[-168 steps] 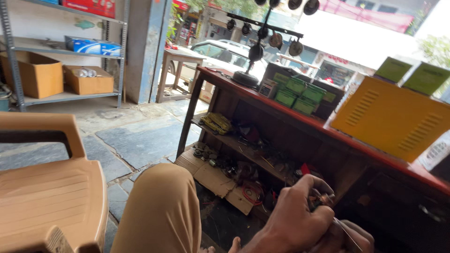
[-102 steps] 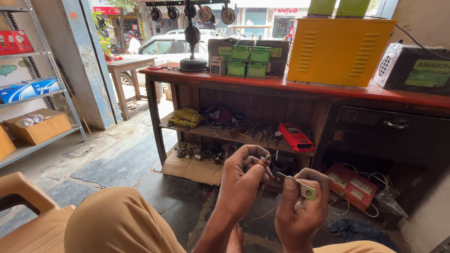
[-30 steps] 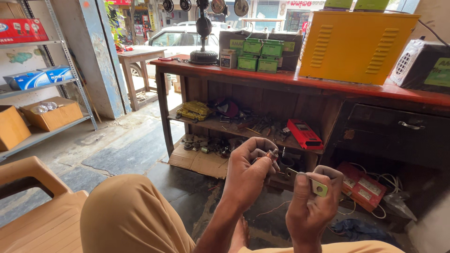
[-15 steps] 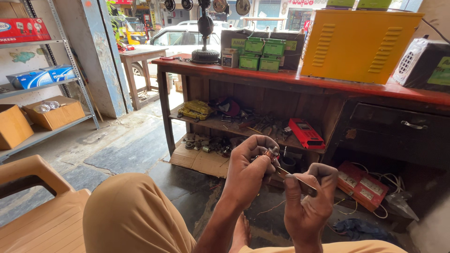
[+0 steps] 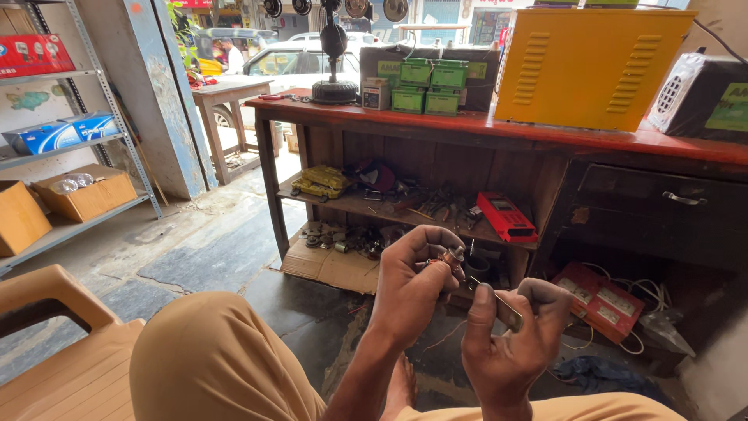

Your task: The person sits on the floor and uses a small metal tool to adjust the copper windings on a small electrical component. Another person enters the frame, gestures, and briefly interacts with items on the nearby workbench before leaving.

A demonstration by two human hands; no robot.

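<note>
A small part (image 5: 450, 257) is pinched in the left hand (image 5: 409, 288) above the knees; a thin tool (image 5: 499, 304) is gripped in the right hand (image 5: 510, 343), its tip at the part. The work is judged unfinished.

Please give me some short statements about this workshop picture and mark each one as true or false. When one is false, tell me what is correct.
1. The left hand holds a small metal part at its fingertips. True.
2. The right hand is empty. False: it holds a thin tool that points toward the small part.
3. A yellow metal box stands on top of the wooden bench. True.
4. The red meter lies on the floor. False: it lies on the lower shelf of the bench.
5. The green boxes are on the grey rack at the left. False: they are on the bench top.
</note>
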